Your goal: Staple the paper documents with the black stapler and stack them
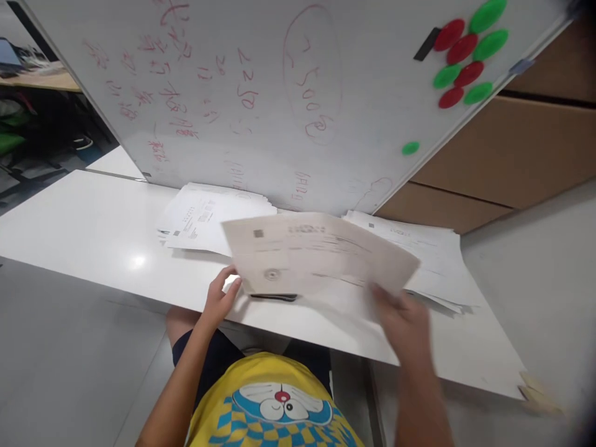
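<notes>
A printed sheet of paper (321, 254), with a small dark square code and a round mark on it, is held up tilted above the desk. Pinching its lower right part is my right hand (403, 320), somewhat blurred by motion. My left hand (221, 298) is beside the sheet's lower left corner, thumb and forefinger apart, with nothing seen between them. A thin dark object (274, 297), perhaps a phone, lies on the desk under the sheet, mostly covered.
A stack of printed papers (200, 217) rests at the left and another paper stack (433, 261) at the right of the white desk (93, 211). Behind them leans a whiteboard (265, 155) with red writing and round magnets (460, 48). Brown boxes (535, 136) stand right.
</notes>
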{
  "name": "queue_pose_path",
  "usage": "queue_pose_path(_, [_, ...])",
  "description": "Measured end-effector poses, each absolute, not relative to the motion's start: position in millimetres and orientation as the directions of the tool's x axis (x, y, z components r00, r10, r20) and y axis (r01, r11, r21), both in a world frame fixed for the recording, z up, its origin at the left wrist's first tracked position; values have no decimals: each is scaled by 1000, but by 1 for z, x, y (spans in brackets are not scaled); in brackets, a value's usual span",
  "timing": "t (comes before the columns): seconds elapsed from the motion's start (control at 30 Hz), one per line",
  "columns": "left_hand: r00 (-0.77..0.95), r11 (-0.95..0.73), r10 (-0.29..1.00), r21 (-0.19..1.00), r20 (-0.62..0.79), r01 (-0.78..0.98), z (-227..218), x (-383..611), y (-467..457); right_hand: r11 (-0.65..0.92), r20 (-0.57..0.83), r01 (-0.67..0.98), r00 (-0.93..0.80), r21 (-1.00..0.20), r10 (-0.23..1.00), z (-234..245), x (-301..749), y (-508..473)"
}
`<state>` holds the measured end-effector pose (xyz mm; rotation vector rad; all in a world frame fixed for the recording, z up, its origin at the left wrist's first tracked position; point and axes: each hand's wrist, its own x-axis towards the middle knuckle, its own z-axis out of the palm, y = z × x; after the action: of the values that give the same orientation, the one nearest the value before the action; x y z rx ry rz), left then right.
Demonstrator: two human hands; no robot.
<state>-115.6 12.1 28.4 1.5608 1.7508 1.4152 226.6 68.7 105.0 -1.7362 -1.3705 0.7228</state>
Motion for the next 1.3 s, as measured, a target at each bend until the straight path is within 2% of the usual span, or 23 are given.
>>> queue_pose_path(0.07, [-71,-228,937,749,343,622,37,-101,14,-328,-143,434,405,-839,903,108,273,57])
queue_pose_path(0.1, [48,-290,934,671,354,682,39,-93,16,-391,-226,353,427,-850,876,104,295,51])
queue_pose_path(0.2, [307,-426,893,399,328,812,36,-68,27,-528,-455,150,349,-836,819,77,341,36])
queue_pose_path(0.27, [363,-443,884,280,293,852,27,-58,36,-602,-574,98,211,-792,791,55,355,26])
queue_pose_path(0.33, [391,-457,875,217,287,863,16,-54,45,-658,-653,89,83,-748,753,38,359,16])
queue_pose_path(0.4, [413,-478,858,178,306,860,6,-56,51,-677,-678,89,28,-731,735,28,357,8])
queue_pose_path(0.57, [411,-491,838,165,359,856,-3,-63,55,-656,-657,102,33,-747,753,23,355,-1])
queue_pose_path(0.83, [433,-512,843,229,321,828,8,-59,50,-687,-685,101,58,-720,726,22,355,1])
queue_pose_path(1.1, [431,-531,807,177,403,829,14,-57,49,-682,-682,-57,-33,-729,731,25,364,-2])
queue_pose_path(1.3, [448,-535,804,148,391,832,14,-57,48,-711,-711,-51,-26,-702,703,15,365,-5])
